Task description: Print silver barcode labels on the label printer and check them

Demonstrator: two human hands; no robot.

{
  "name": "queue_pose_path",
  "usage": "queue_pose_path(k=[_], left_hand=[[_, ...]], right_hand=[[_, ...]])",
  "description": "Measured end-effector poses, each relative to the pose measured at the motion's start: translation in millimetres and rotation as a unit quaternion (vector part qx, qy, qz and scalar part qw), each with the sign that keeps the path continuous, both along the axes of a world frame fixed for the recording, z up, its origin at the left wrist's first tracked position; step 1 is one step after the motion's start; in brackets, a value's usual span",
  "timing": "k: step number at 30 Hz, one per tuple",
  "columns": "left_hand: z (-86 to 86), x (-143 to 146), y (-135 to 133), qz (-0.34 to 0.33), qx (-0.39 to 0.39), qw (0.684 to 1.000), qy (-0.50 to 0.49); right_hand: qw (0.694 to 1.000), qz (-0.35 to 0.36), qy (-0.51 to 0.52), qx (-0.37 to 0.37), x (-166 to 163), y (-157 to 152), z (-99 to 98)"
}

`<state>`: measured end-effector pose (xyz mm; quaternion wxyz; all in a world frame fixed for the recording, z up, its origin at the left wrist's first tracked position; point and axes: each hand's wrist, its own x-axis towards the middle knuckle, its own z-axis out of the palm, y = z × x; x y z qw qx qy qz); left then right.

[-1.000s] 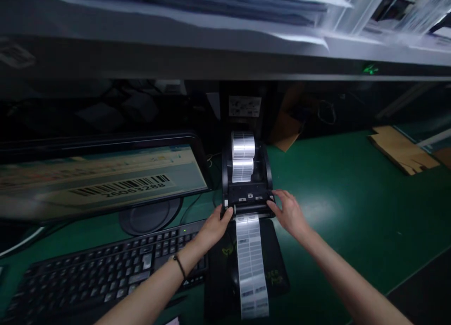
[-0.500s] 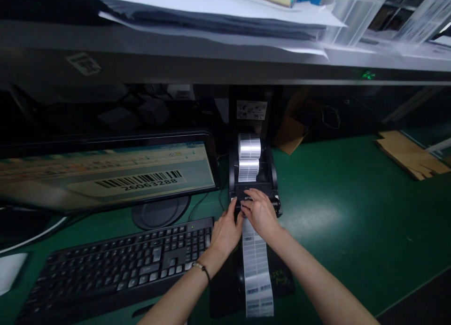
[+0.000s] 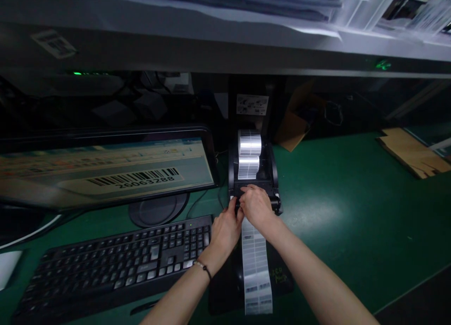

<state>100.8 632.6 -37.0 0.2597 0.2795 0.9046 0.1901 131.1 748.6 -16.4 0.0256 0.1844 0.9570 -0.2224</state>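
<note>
A black label printer [image 3: 274,174] stands open, with a roll of silvery-white labels [image 3: 250,144] at its back. From its front a label strip [image 3: 255,264] hangs down over a dark mat; some labels near its lower end carry dark print. My left hand [image 3: 227,226] is at the left end of the printer's front roller [image 3: 275,203], its thumb and forefinger closed at the strip's edge. Above the strip my right hand [image 3: 257,205] lies across the roller, fingers curled inward beside the left fingertips. What the right fingertips grip is hidden.
Left of the printer are a monitor [image 3: 141,174] showing a barcode and a black keyboard [image 3: 123,264]. A shelf edge [image 3: 211,52] with papers runs overhead. Cardboard [image 3: 416,151] lies on the green table [image 3: 334,198] to the right.
My right fingers have curled in more tightly over the roller, having been more stretched out before. My left hand stays almost in place. The view has shifted slightly.
</note>
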Motion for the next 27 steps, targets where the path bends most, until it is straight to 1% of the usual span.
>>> queue_pose_path(k=[5, 8, 11, 13, 15, 18, 20, 22, 23, 24, 25, 27], left_hand=[[0.0, -2.2, 0.2, -0.007, 0.008, 1.0, -0.003], [-0.9, -4.1, -3.5, -0.012, 0.024, 1.0, -0.005], [-5.1, -5.0, -10.3, -0.015, 0.048, 0.999, -0.008], [-8.7, -3.9, -12.9, -0.011, 0.061, 0.998, -0.006], [-10.9, -1.4, -11.1, -0.001, 0.069, 0.998, 0.0], [-9.3, 2.3, -3.9, 0.016, 0.074, 0.997, 0.007], [-6.6, 3.6, -5.9, 0.021, 0.083, 0.996, 0.01], [-6.5, 5.5, -23.7, 0.014, 0.108, 0.994, 0.022], [-8.1, 7.5, -40.3, 0.005, 0.125, 0.992, 0.035], [-10.9, 11.0, -62.1, -0.013, 0.156, 0.985, 0.067], [-14.4, 16.1, -88.3, -0.022, 0.169, 0.98, 0.107], [-21.7, 31.6, -149.0, -0.033, 0.167, 0.968, 0.183]], right_hand=[[0.999, -0.015, 0.032, -0.008, -3.1, -3.7, -0.3], [0.996, -0.044, 0.081, -0.015, 7.9, 2.6, 1.7], [0.983, -0.121, 0.138, -0.015, 37.3, 19.8, -1.4], [0.968, -0.19, 0.167, -0.007, 62.9, 32.7, -7.9], [0.953, -0.24, 0.184, 0.001, 87.3, 41.9, -16.7], [0.941, -0.276, 0.198, 0.008, 117.1, 44.0, -32.9], [0.936, -0.288, 0.2, 0.01, 137.9, 36.5, -47.6], [0.934, -0.3, 0.195, 0.011, 166.9, 22.3, -68.0], [0.934, -0.306, 0.183, 0.015, 185.5, 13.2, -80.8], [0.936, -0.309, 0.165, 0.024, 206.6, 3.1, -95.2], [0.94, -0.306, 0.148, 0.039, 229.5, -7.5, -110.9], [0.949, -0.277, 0.126, 0.078, 275.7, -28.3, -143.8]])
